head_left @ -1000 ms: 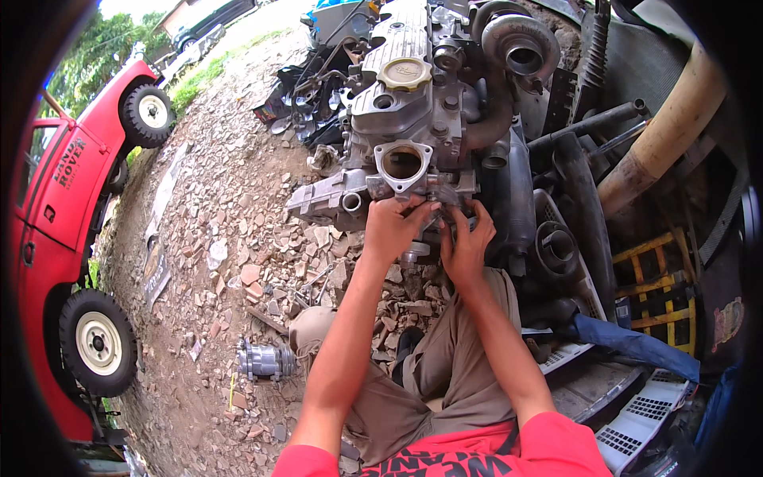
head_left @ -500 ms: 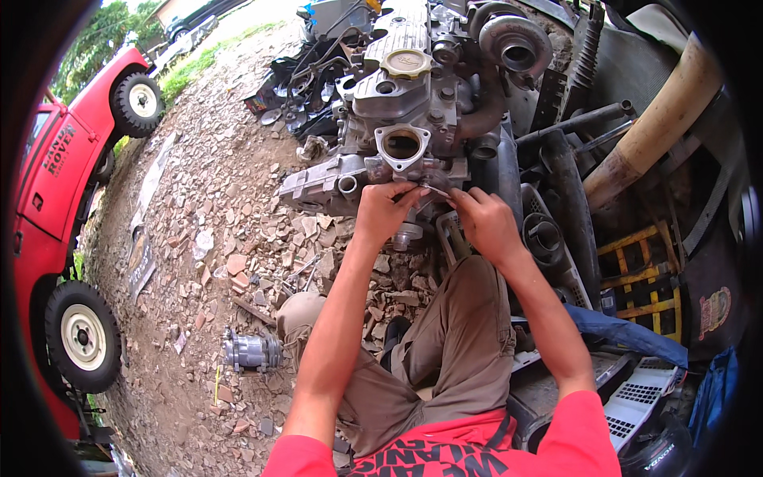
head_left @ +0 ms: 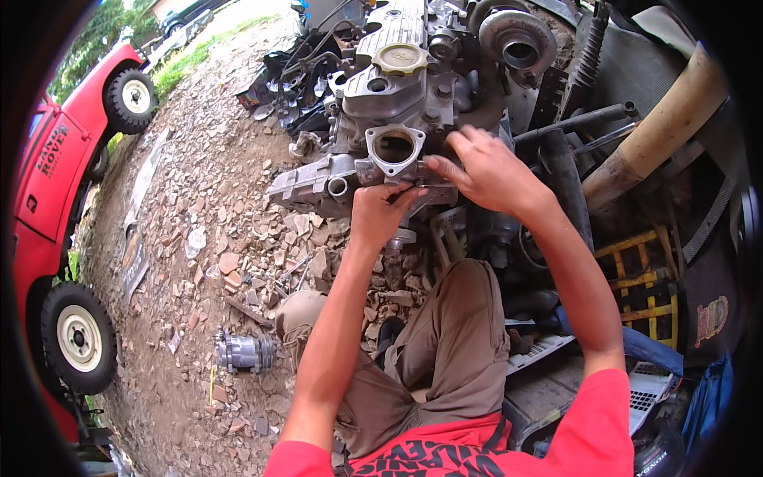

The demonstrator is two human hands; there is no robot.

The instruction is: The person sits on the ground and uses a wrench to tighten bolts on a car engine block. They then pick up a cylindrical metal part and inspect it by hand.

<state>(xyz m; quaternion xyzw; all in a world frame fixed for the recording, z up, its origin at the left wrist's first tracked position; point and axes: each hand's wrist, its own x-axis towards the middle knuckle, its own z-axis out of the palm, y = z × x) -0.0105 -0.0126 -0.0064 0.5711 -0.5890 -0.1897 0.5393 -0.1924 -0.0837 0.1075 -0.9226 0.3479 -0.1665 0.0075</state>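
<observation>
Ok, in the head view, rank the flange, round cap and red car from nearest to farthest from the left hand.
1. Flange: just beyond the left hand.
2. Round cap: farther up the engine.
3. Red car: well off to the left.

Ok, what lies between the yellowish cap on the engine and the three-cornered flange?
In the head view, a grey metal cover with a round hole lies between the cap and flange; the right hand is outside that stretch.
</observation>
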